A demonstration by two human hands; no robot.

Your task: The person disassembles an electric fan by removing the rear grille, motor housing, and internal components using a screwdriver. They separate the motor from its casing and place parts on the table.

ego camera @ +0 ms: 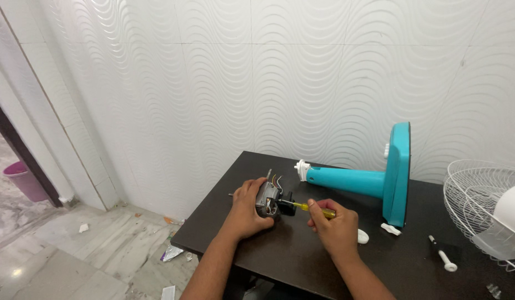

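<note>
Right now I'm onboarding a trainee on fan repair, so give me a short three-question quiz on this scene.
1. True or false: the left hand grips the motor on the table.
2. Which tool does the right hand hold? A) pliers B) a yellow-handled screwdriver C) a hammer
3. Fill in: the teal fan stand lies on its ____, its base toward the white grille.

Key: 1 true. 2 B, its tip is at the motor. 3 side.
</note>
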